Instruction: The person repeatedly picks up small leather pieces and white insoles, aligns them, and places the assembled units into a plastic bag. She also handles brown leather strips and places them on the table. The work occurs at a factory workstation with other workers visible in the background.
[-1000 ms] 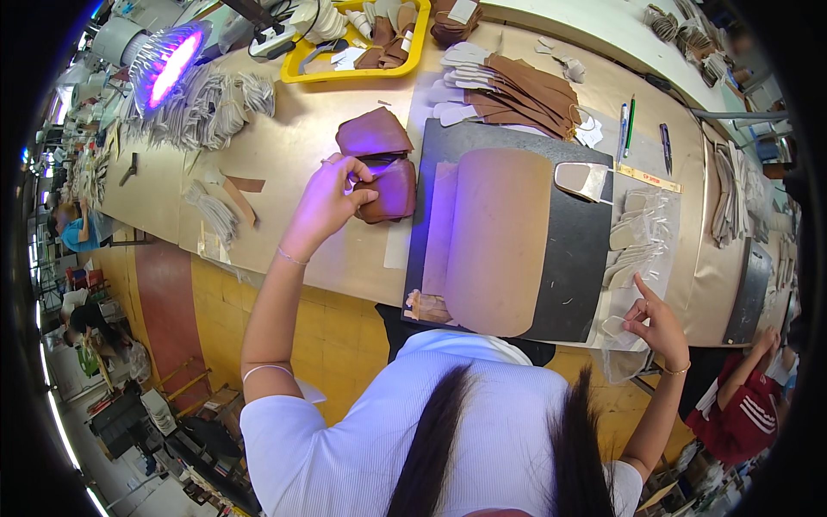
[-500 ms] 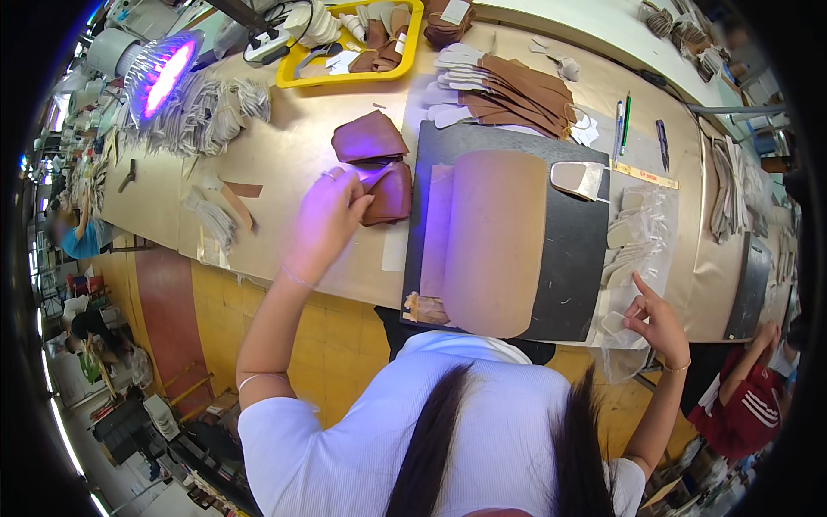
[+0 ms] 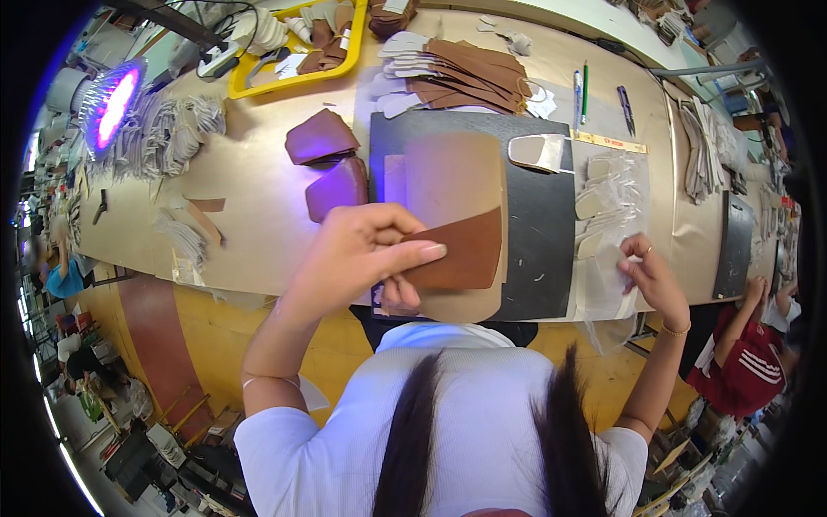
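Observation:
My left hand (image 3: 357, 263) pinches a flat brown leather piece (image 3: 465, 250) between thumb and fingers. The piece hovers over a tan curved-edge sheet (image 3: 452, 172), which lies on a black board (image 3: 541, 215). Left of the board sit two stacks of similar brown leather pieces (image 3: 320, 138), lit purple. My right hand (image 3: 656, 280) is at the board's right, fingers curled together beside a row of small pale pieces (image 3: 599, 202) on clear plastic. Whatever its fingertips hold is too small to make out. A pale, dark-edged piece (image 3: 538, 152) rests at the board's upper right.
A purple-glowing lamp (image 3: 114, 108) stands at the left by bundled grey strips (image 3: 177, 129). At the back are a yellow tray (image 3: 297, 84) and fanned brown straps (image 3: 474, 73). Pens (image 3: 625, 110) and a ruler (image 3: 610, 142) lie right. Another person in red (image 3: 741, 370) works nearby.
My left hand has come from the brown stacks to the right, carrying a leather piece over the tan sheet. My right hand has moved slightly up, its index finger now curled in.

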The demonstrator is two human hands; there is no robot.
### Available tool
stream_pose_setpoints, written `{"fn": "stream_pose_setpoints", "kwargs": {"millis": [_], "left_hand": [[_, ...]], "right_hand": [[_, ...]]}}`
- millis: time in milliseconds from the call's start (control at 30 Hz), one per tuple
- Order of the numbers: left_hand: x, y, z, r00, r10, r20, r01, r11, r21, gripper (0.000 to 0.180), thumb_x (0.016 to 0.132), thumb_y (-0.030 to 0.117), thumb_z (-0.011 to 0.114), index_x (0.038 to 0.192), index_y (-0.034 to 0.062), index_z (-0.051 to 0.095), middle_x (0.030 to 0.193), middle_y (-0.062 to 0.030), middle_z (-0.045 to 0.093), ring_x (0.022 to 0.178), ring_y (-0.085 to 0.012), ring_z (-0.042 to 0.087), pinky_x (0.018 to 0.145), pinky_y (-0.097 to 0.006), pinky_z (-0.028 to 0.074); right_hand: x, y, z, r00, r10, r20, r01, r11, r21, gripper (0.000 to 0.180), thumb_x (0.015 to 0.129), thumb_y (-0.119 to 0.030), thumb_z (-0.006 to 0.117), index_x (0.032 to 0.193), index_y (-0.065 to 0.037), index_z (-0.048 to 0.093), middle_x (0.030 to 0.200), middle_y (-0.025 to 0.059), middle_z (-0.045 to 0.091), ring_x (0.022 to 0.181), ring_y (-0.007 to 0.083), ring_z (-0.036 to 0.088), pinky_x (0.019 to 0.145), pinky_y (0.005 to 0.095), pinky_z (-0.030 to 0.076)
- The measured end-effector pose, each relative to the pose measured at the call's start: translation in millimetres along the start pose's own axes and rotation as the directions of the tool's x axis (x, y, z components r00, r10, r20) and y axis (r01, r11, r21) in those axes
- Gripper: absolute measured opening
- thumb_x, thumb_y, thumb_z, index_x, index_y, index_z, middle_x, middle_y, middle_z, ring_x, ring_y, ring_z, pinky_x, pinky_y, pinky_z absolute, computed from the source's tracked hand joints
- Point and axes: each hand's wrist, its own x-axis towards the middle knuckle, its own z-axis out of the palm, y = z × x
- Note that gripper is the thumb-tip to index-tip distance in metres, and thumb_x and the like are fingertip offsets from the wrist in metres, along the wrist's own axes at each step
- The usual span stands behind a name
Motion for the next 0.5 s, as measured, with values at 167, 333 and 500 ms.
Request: {"fn": "stream_pose_setpoints", "kwargs": {"millis": [167, 333, 500], "left_hand": [[29.8, -19.5, -1.6, 0.989, -0.107, 0.105, 0.114, 0.992, -0.061, 0.024, 0.088, 0.018, 0.067, 0.088, -0.0055, 0.060, 0.067, -0.0082, 0.064, 0.056, -0.0161, 0.067, 0.046, -0.021, 0.051], [27.5, -25.2, -8.9, 0.978, -0.161, 0.130, 0.179, 0.974, -0.141, 0.031, 0.092, 0.027, 0.062, 0.087, -0.0038, 0.059, 0.071, -0.0087, 0.063, 0.061, -0.0190, 0.069, 0.050, -0.022, 0.054], [25.7, -28.0, -9.1, 0.976, -0.174, 0.128, 0.197, 0.960, -0.198, 0.036, 0.094, 0.031, 0.059, 0.084, -0.0034, 0.057, 0.077, -0.0109, 0.062, 0.066, -0.0221, 0.070, 0.055, -0.024, 0.057]], "right_hand": [[3.0, -42.9, 21.2, 0.890, -0.372, -0.263, 0.414, 0.902, 0.122, 0.027, 0.089, -0.002, 0.060, 0.116, -0.001, 0.055, 0.104, 0.0047, 0.060, 0.087, 0.0090, 0.057, 0.071, 0.0230, 0.049], [18.2, -100.7, 76.7, 0.862, -0.462, -0.208, 0.507, 0.794, 0.337, 0.021, 0.086, -0.006, 0.066, 0.106, 0.001, 0.066, 0.098, 0.0055, 0.066, 0.088, 0.0109, 0.061, 0.075, 0.0237, 0.049], [44.9, -143.8, 107.8, 0.839, -0.543, 0.045, 0.531, 0.833, 0.153, 0.021, 0.083, -0.011, 0.071, 0.100, 0.001, 0.068, 0.088, 0.0069, 0.068, 0.078, 0.0091, 0.061, 0.070, 0.0230, 0.048]]}}
